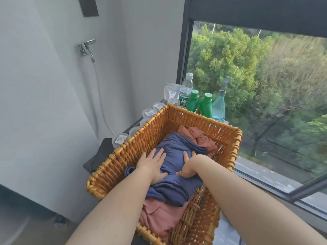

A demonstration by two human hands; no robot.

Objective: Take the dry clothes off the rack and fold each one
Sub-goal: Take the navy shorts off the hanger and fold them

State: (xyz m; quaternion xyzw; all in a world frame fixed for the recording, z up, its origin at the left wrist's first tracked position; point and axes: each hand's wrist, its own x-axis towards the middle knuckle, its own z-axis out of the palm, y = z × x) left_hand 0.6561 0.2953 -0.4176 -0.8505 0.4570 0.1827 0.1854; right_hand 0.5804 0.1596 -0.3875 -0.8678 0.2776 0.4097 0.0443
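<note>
A folded dark blue garment (177, 161) lies in an orange wicker basket (134, 149), on top of a pink garment (159, 216) that shows at the near end and at the far corner. My left hand (152, 165) rests flat on the blue garment's left side, fingers spread. My right hand (187, 165) presses on its right side, thumb toward me and fingers curled over the cloth. Neither hand lifts anything. No drying rack is in view.
Behind the basket on the sill stand a clear water bottle (185, 91), two green bottles (205, 105) and a teal spray bottle (219, 103). Small plastic cups (150, 112) line the left edge. A tap with hose (87, 48) hangs on the grey wall. A large window is to the right.
</note>
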